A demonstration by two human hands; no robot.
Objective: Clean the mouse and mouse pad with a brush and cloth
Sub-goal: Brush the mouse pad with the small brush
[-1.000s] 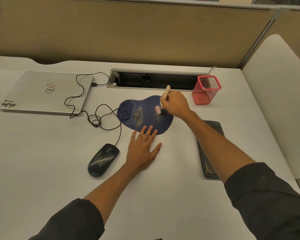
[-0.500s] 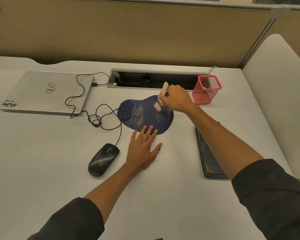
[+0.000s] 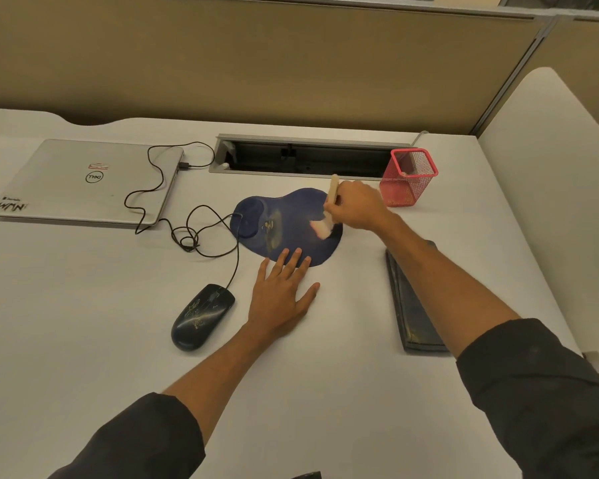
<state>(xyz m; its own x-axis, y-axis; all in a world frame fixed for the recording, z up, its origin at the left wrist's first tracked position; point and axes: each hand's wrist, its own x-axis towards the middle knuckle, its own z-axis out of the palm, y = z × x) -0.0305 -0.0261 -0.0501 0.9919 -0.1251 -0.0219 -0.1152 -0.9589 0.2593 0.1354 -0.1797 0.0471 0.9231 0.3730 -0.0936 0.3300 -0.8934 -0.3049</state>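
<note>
**Brush on the mouse pad, left hand steadying it**

While our right hand grips the wooden-handled brush with its fingers curled shut around the handle, the pale bristles rest on the right part of the dark blue mouse pad. Our left hand lies flat and spread on the white table, gripping nothing, its fingertips touching the near edge of the pad. The black wired mouse, marked with light scribbles, sits on the table just left of that hand, apart from the pad; its cable loops back to the closed silver laptop at the far left. The laptop lid carries a round "DELL" logo, a small red-and-white sticker above it, and a corner sticker whose lettering we cannot read surely. A pink mesh pen holder stands just beyond the right hand. A dark folded cloth lies under the right forearm, well apart from the pad.
</note>
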